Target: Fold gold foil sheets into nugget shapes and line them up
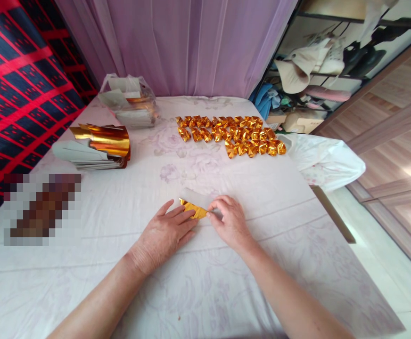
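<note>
A sheet of gold foil paper (196, 210) lies partly folded on the table, gold side showing along its near edge and the pale back behind it. My left hand (166, 230) rests flat with fingers spread, its fingertips pressing on the gold part. At the right end of the sheet, my right hand (228, 219) pinches the corner between thumb and index finger. Farther back stand rows of folded gold foil pieces (239, 135). To the left, a curled stack of gold foil sheets (111, 143) shows both gold faces and pale backs.
A clear plastic bag (135, 106) with more sheets stands at the table's back left. A pixelated patch (43, 207) covers something at the left. A white plastic bag (327, 160) sits past the right edge, below a shelf (350, 21) with shoes and caps. A purple curtain (177, 47) hangs behind.
</note>
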A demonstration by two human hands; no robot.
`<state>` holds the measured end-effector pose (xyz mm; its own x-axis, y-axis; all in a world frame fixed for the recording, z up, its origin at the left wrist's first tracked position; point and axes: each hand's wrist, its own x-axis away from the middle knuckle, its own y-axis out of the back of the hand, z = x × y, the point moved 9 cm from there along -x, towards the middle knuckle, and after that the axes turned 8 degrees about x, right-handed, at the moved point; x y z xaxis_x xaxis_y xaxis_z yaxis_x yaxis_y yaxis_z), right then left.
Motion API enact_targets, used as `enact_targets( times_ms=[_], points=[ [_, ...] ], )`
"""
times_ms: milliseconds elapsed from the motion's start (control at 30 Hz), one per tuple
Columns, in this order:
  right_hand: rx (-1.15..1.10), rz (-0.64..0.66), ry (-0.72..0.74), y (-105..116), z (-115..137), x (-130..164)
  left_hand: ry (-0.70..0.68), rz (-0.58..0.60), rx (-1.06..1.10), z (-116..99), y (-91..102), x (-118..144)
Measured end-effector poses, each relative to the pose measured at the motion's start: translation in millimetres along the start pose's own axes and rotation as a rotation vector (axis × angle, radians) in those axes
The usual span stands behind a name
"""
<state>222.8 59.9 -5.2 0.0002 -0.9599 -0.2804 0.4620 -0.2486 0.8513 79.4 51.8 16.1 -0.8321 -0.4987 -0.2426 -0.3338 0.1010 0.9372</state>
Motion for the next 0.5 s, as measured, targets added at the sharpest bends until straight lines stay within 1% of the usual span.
enact_targets(
  times_ms=[133,367,500],
  points=[
    [-0.051,0.016,-0.004,-0.5,-2.9,-1.2,0.004,0.021,0.03,1.2,0.1,-0.8],
    [-0.032,-0.014,0.044,2.5,3.0,1.7,0.017,-0.072,0.003,-4.6,4.5,-2.9],
    [0.015,-0.035,0.049,4.4,6.4,3.2,0.018,-0.077,0.011,-4.5,4.4,-2.4]
  ],
)
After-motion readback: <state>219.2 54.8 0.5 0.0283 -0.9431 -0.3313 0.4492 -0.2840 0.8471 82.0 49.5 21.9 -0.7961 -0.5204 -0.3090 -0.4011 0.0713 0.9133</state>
